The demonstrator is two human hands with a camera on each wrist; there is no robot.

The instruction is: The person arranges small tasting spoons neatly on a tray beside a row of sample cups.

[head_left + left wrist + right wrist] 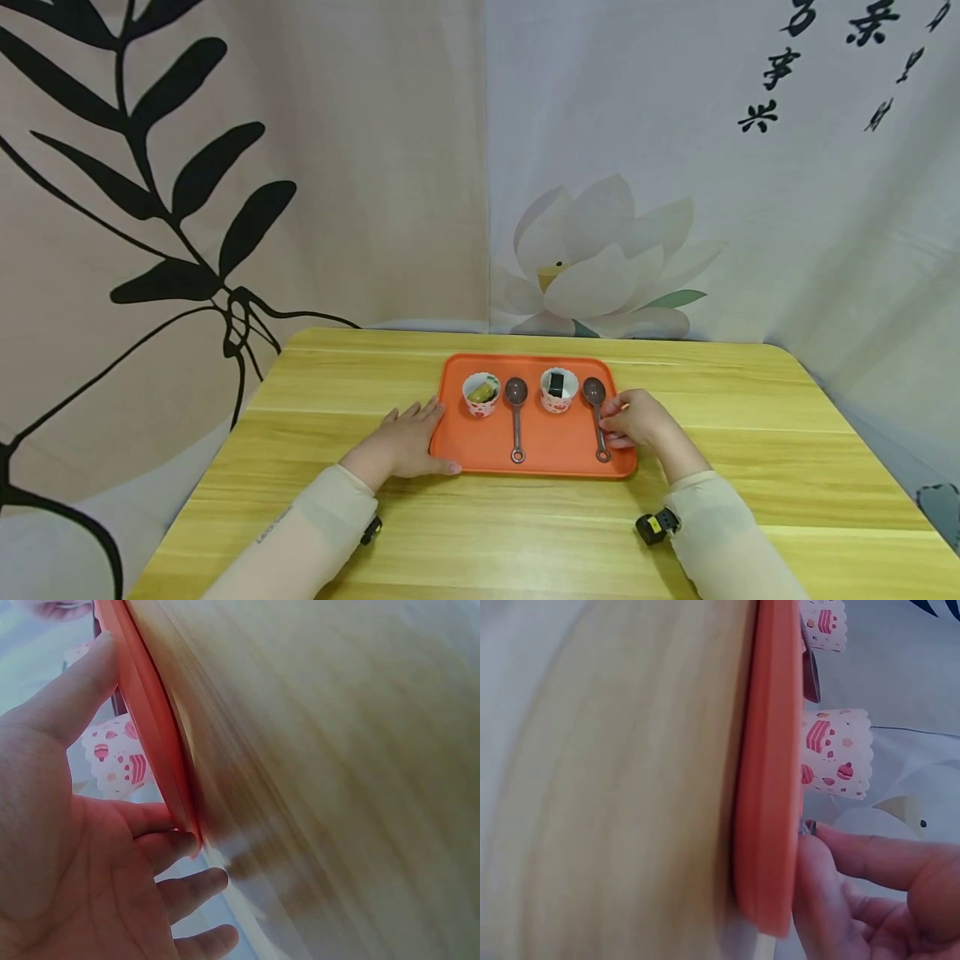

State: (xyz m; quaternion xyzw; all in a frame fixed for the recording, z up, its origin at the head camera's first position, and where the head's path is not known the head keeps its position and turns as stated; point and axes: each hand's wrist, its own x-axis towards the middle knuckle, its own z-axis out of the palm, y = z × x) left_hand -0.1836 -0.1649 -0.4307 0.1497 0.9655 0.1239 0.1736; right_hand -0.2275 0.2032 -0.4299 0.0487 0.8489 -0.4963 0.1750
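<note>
An orange tray (pixel 558 450) lies on the table with two paper cups and two spoons on it. My left hand (pixel 408 440) rests at its left edge, fingers spread, with the thumb along the near rim. In the left wrist view, fingertips (pixel 180 841) touch the tray's side. My right hand (pixel 637 421) pinches the handle of the right spoon (pixel 594 392) between thumb and index finger. Just left of that spoon stands a patterned cup (pixel 557 405) containing a dark, white-edged piece. The left cup (pixel 481 409) holds a yellow-green piece, and beside it lies the other spoon (pixel 516 417).
The wooden table (pixel 525 533) extends around the tray on all sides. Behind it hangs a pale curtain (pixel 390 167) printed with dark leaves and a lotus. A small black device (pixel 657 527) is strapped at the right wrist.
</note>
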